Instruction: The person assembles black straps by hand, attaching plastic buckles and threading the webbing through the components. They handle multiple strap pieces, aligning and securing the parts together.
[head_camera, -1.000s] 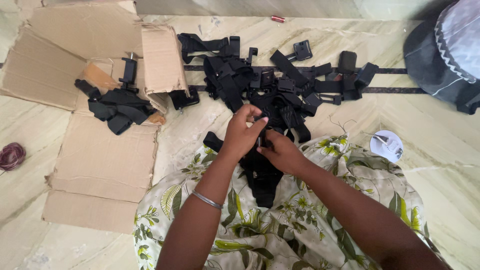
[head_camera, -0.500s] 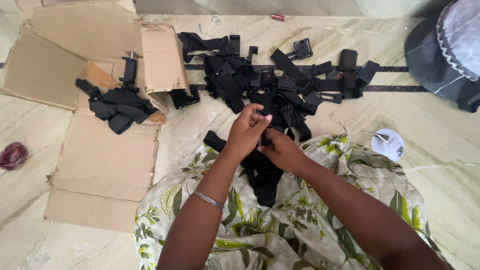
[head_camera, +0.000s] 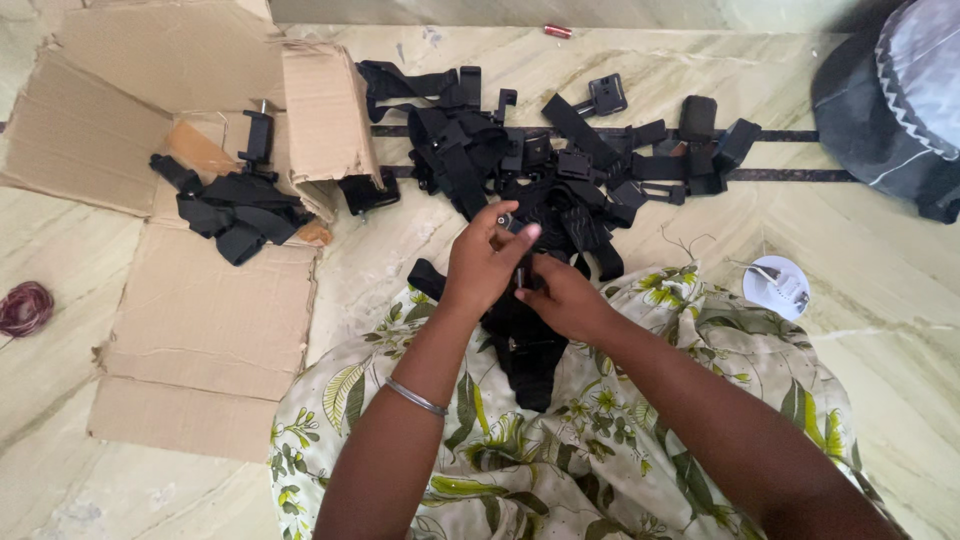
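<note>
The person sits on the floor (head_camera: 640, 60) with a black strap harness (head_camera: 525, 345) lying across the floral cloth (head_camera: 600, 450) over the lap. Both hands meet at its upper end. The left hand (head_camera: 485, 268), with a metal bangle (head_camera: 415, 398) at the wrist, has thumb and forefinger pinched on a small round-headed part (head_camera: 503, 217), likely a screw or knob, though it is too small to be sure. The right hand (head_camera: 565, 300) is clamped around the black piece just below, steadying it.

The step in hand looks like fitting or turning that small part on the harness mount. The next move would seem to call for a steady grip by the right hand while the left fingers twist or press with care, since the part is tiny and half hidden.

The harness runs lengthwise from the hands down toward the person, its far end pointing at the heap of black straps (head_camera: 560, 160) on the floor beyond. A smaller heap (head_camera: 235, 205) rests on flattened cardboard (head_camera: 210, 330) to the left, and a small white dish (head_camera: 777, 287) sits to the right
</note>
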